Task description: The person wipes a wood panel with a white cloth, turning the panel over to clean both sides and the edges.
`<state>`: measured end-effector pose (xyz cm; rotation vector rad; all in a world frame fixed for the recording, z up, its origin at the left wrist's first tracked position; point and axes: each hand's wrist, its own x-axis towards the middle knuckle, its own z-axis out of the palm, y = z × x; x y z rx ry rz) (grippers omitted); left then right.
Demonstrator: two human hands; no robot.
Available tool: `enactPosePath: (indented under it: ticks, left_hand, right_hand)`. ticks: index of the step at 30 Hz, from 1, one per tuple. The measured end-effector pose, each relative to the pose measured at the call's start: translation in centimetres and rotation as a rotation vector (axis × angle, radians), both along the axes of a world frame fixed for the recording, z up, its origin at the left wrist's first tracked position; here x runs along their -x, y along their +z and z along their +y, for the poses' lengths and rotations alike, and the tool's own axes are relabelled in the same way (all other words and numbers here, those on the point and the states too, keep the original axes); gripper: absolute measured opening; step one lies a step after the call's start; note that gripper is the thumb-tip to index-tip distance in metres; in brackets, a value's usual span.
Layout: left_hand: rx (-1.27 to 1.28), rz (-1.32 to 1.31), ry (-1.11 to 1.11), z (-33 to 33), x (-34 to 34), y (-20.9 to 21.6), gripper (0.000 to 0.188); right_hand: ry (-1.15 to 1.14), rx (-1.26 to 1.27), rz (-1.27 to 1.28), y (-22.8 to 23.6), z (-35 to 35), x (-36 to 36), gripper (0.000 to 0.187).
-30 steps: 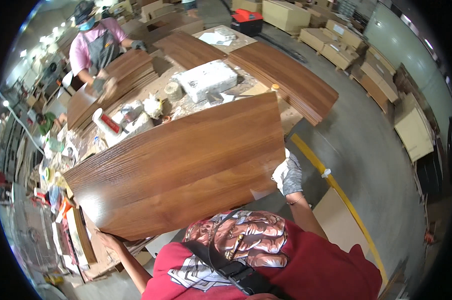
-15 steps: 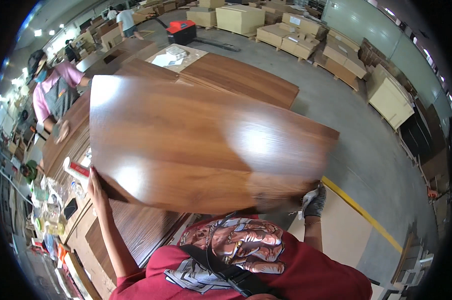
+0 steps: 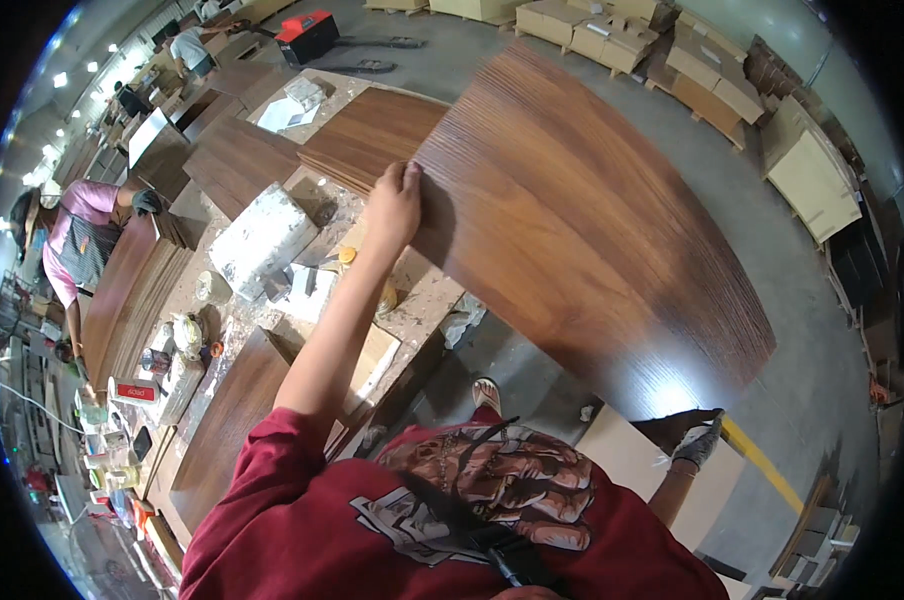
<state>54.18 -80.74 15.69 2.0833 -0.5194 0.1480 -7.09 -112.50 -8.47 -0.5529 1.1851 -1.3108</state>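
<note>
A large brown wood-grain panel (image 3: pixel 592 240) is held up in front of me, tilted over the floor to the right of the bench. My bare left hand (image 3: pixel 396 205) is closed on its left edge, the fingers curled over that edge. At the panel's lower right corner my gloved right hand (image 3: pixel 696 444) grips it, its fingers partly hidden. Beyond my left hand a stack of similar brown panels (image 3: pixel 367 135) lies on the workbench (image 3: pixel 427 290). Another panel (image 3: pixel 227 420) rests on the bench beside my left forearm.
A white-wrapped block (image 3: pixel 262 240), a tape roll (image 3: pixel 212 288) and several small containers crowd the bench. At left a co-worker (image 3: pixel 87 235) handles a row of boards (image 3: pixel 137 300). A red pallet jack (image 3: pixel 307 38) and cartons on pallets (image 3: pixel 612 42) stand farther back.
The panel has swung right and turned, uncovering the bench. My left hand has moved up and right with its edge; my right hand has shifted right and down. The co-worker's arms have moved.
</note>
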Motion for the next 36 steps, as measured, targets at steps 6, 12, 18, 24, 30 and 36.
enactPosePath:
  ticks: [6,12,18,24,30,36]
  left_hand:
    - [-0.195,-0.002,0.104,-6.8,-7.0,-9.2,0.041]
    - [-0.351,0.23,0.224,-9.4,-10.0,-12.9,0.044]
    - [-0.529,0.28,0.361,-7.3,-11.4,-14.0,0.049]
    - [-0.506,0.277,0.388,-8.9,-11.6,-13.2,0.05]
    - [-0.546,0.1,0.328,-8.7,-10.7,-13.0,0.054]
    - [-0.715,-0.195,-0.152,-9.8,2.5,-13.1,0.067]
  right_hand:
    - [0.028,-0.056,0.201,-0.6,-5.3,-2.4,0.043]
    - [0.123,-0.038,0.281,0.4,-6.3,-6.9,0.03]
    - [0.242,-0.051,0.389,2.9,-7.3,-12.0,0.02]
    - [0.3,-0.176,0.231,-0.2,-9.2,-11.3,0.032]
    - [0.256,-0.103,0.377,0.0,-7.6,-13.4,0.028]
    - [0.441,-0.129,0.243,1.9,-3.6,-21.2,0.028]
